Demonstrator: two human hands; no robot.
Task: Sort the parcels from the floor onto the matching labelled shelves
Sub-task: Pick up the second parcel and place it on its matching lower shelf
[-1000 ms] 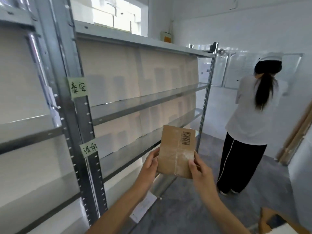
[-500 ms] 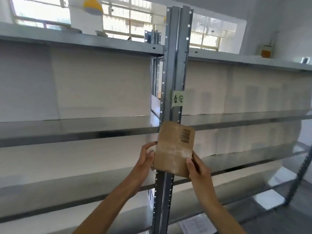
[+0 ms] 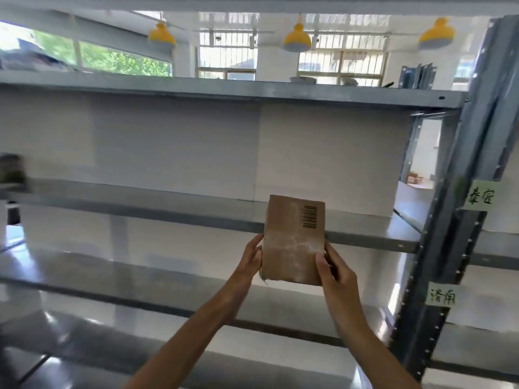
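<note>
A small brown cardboard parcel (image 3: 293, 240) with a barcode near its top right and clear tape across its face is held upright in front of me. My left hand (image 3: 250, 256) grips its left edge and my right hand (image 3: 334, 269) grips its lower right edge. Behind the parcel runs the front lip of a grey metal shelf (image 3: 168, 213). On the upright post (image 3: 460, 220) at the right are two pale green handwritten labels, the upper label (image 3: 480, 196) at that shelf's height and the lower label (image 3: 443, 297) one level down.
Another metal shelf (image 3: 224, 94) spans above, and lower shelves (image 3: 112, 279) lie beneath. White panels back the shelving. A dark object (image 3: 11, 171) sits blurred at the far left. Yellow lamps (image 3: 297, 37) and windows show beyond the top shelf.
My view has swung left along the shelving; the labelled post has gone from the centre to the right edge. Both hands still hold the parcel, now a little higher.
</note>
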